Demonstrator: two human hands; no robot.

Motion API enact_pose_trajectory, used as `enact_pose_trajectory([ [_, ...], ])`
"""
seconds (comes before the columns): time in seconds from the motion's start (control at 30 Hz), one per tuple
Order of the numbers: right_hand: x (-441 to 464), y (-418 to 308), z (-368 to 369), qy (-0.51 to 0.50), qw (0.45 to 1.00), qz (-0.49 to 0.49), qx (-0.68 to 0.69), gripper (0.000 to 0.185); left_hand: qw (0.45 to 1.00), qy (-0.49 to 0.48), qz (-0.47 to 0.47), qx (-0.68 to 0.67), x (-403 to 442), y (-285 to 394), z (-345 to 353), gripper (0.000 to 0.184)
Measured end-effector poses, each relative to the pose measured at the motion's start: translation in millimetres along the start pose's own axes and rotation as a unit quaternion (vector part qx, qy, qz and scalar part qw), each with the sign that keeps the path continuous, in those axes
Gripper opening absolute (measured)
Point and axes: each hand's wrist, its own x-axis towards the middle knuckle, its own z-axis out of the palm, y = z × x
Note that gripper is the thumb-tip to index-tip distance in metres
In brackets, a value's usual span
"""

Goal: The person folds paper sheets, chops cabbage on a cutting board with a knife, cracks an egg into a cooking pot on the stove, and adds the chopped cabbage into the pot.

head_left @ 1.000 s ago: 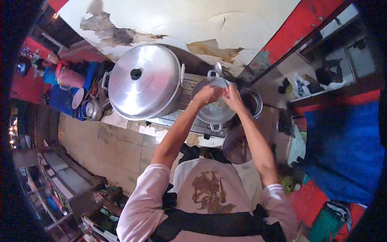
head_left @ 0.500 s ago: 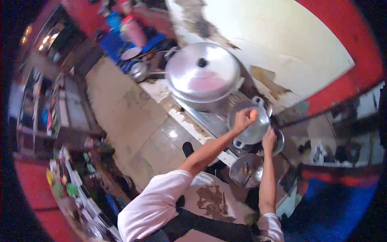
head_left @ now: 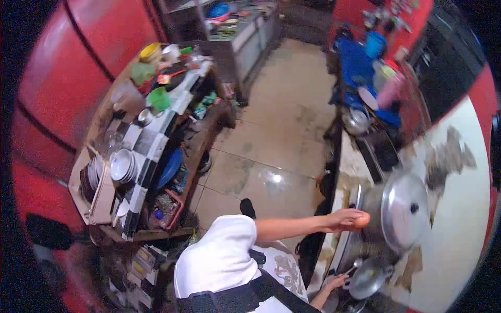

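Observation:
My left hand [head_left: 347,220] is closed around a brown egg [head_left: 361,221], held out over the counter beside the large lidded aluminium pot [head_left: 406,208]. Lower down, my right hand [head_left: 334,283] grips what looks like a metal spoon [head_left: 356,263], its bowl end pointing up beside the rim of a smaller aluminium pan [head_left: 368,280]. Two small handles stick out from that pan. Part of another metal vessel [head_left: 355,304] shows below it at the frame's bottom.
On the left, a tiled counter [head_left: 138,164] bears stacked white bowls [head_left: 123,166], a green cup [head_left: 158,98] and other dishes. A blue-topped table [head_left: 355,62] with a kettle-like metal pot [head_left: 357,121] stands beyond the stove. Tiled floor [head_left: 250,177] runs between.
My view has swung left, bringing the dish counter into sight. My left hand has moved with the egg from above the smaller pan to beside the large pot. The right hand keeps its grip.

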Motion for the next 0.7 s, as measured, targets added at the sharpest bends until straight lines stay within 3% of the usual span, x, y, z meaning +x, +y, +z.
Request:
enact_pose_trajectory([
  [0.03, 1, 1, 58, 0.0, 0.995, -0.073, -0.066, 0.049, 0.971, -0.008, 0.164, 0.173, -34, 37, -33, 0.041],
  [0.07, -6, 2, 115, 0.004, 0.981, -0.145, -0.13, 0.047, 0.962, 0.029, 0.21, 0.17, -74, 69, -53, 0.042],
  [0.1, -11, -2, 163, -0.101, 0.962, -0.175, -0.184, 0.043, 0.95, 0.067, 0.255, 0.169, -115, 102, -73, 0.043],
  [0.13, -11, -8, 219, -0.208, 0.928, -0.207, -0.23, 0.04, 0.972, 0.13, 0.196, -0.002, -151, 128, -82, 0.042],
  [0.17, -68, -63, 299, -0.264, 0.845, -0.368, -0.284, 0.035, 0.959, 0.138, 0.246, -0.005, -191, 151, -115, 0.042],
  [0.2, -131, -122, 372, -0.408, 0.868, -0.204, -0.195, 0.031, 0.945, 0.15, 0.291, -0.013, -230, 160, -143, 0.041],
  [0.27, -178, -133, 496, -0.523, 0.768, -0.278, -0.244, 0.025, 0.886, 0.275, 0.372, -0.03, -300, 185, -143, 0.039],
  [0.3, -221, -162, 554, -0.585, 0.696, -0.304, -0.284, 0.028, 0.877, 0.282, 0.389, -0.026, -329, 196, -141, 0.039],
  [0.33, -277, -191, 606, -0.627, 0.663, -0.318, -0.258, 0.029, 0.837, 0.335, 0.43, -0.05, -354, 197, -138, 0.038],
  [0.37, -312, -190, 658, -0.653, 0.629, -0.366, -0.21, 0.032, 0.793, 0.387, 0.464, -0.077, -374, 193, -137, 0.036],
  [0.4, -366, -214, 696, -0.687, 0.597, -0.373, -0.181, 0.033, 0.787, 0.394, 0.468, -0.078, -389, 187, -143, 0.036],
  [0.43, -417, -241, 726, -0.701, 0.555, -0.406, -0.191, 0.03, 0.761, 0.39, 0.513, -0.082, -401, 179, -151, 0.037],
  [0.47, -473, -276, 750, -0.719, 0.524, -0.376, -0.259, 0.03, 0.733, 0.384, 0.555, -0.084, -410, 177, -156, 0.037],
  [0.5, -506, -265, 789, -0.716, 0.5, -0.465, -0.149, 0.03, 0.695, 0.418, 0.578, -0.092, -413, 184, -145, 0.037],
  [0.53, -544, -257, 820, -0.702, 0.512, -0.487, -0.085, 0.029, 0.69, 0.425, 0.58, -0.089, -416, 187, -143, 0.037],
  [0.6, -606, -253, 869, -0.726, 0.483, -0.474, -0.12, 0.026, 0.625, 0.441, 0.632, -0.125, -416, 189, -145, 0.037],
  [0.7, -667, -247, 908, -0.744, 0.454, -0.465, -0.158, 0.025, 0.587, 0.479, 0.642, -0.12, -411, 213, -158, 0.036],
])
